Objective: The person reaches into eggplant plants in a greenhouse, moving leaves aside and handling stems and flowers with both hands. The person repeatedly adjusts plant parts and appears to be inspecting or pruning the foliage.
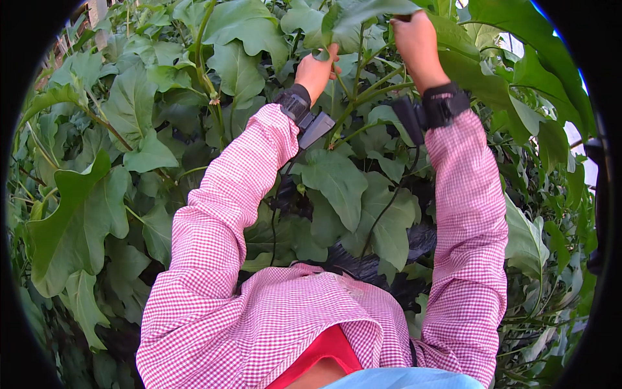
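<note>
Both my hands are raised among the leafy stems of what look like eggplant plants. My left hand (pixel 312 74) is at the upper middle, its fingers partly curled beside a thin green stem. A small leaf edge covers part of that hand, so its grip is unclear. Higher and to the right, my right hand (pixel 417 46) reaches up under a broad leaf (pixel 371 12). That leaf hides its fingertips, and what they touch cannot be made out. Between and below the hands, a forked green stem (pixel 357 99) spreads its branches.
Black devices on straps sit on my left wrist (pixel 297 109) and right wrist (pixel 444 104). Thin black cables (pixel 388 204) hang from them towards my body. Dense leaves (pixel 82 219) surround me on both sides. Black plastic sheeting (pixel 420 243) shows low between the leaves.
</note>
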